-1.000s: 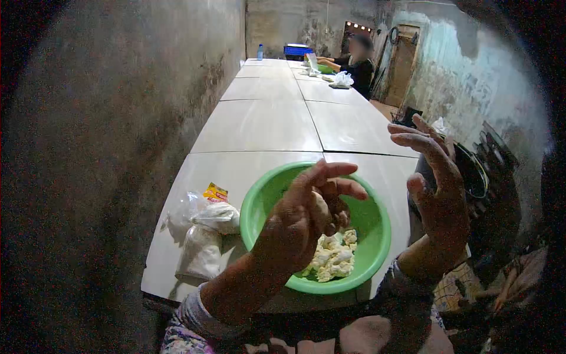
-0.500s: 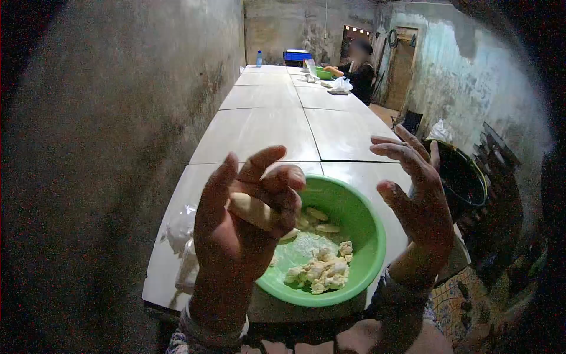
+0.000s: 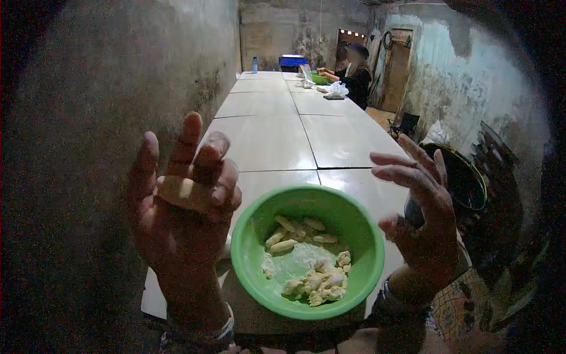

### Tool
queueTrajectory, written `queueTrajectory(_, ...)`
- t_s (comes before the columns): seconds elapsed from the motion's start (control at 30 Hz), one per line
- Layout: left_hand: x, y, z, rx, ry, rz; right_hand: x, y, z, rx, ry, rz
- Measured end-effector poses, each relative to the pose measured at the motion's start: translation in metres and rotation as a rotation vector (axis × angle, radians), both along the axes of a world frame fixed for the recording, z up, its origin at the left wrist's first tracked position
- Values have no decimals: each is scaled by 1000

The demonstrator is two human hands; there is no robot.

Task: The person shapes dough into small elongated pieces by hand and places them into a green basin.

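A smooth, oblong dough piece (image 3: 186,194) lies across the palm of my left hand (image 3: 183,218), its fingers curled around it, raised left of the bowl. My right hand (image 3: 421,218) is up at the bowl's right side, fingers spread and whitish with flour, holding nothing. Between them stands the green bowl (image 3: 247,277) on the table. Inside it, several shaped dough pieces (image 3: 283,246) lie toward the back left, crumbly dough (image 3: 318,286) sits at the front, and loose flour (image 3: 300,258) is between them.
The long white table (image 3: 259,135) runs away from me beside a grey wall. At its far end are a blue crate (image 3: 293,61), a blue bottle (image 3: 254,65), another green bowl (image 3: 319,78), a white plastic bag (image 3: 337,89) and a seated person (image 3: 357,76). A dark bucket (image 3: 463,177) stands right.
My left hand has moved left from over the bowl and turned palm up, showing the dough piece in it. The right hand stays raised and spread. The view has shifted, with the bowl lower.
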State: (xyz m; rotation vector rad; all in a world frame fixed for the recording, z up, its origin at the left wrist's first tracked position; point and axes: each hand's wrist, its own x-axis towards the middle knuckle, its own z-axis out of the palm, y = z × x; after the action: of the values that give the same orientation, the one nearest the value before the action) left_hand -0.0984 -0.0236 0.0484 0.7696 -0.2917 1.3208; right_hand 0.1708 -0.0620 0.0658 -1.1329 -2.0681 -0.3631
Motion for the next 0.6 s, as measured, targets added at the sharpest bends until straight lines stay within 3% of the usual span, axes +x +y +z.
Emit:
queueTrajectory(0.23, 34, 11, -17, -68, 36, -69, 0, 15, 1, 53, -91, 71)
queueTrajectory(0.3, 40, 13, -17, -196, 114, -21, 4, 21, -2, 28, -97, 71)
queueTrajectory(0.6, 24, 32, -20, -94, 104, 13, 18, 29, 3, 114, -62, 156)
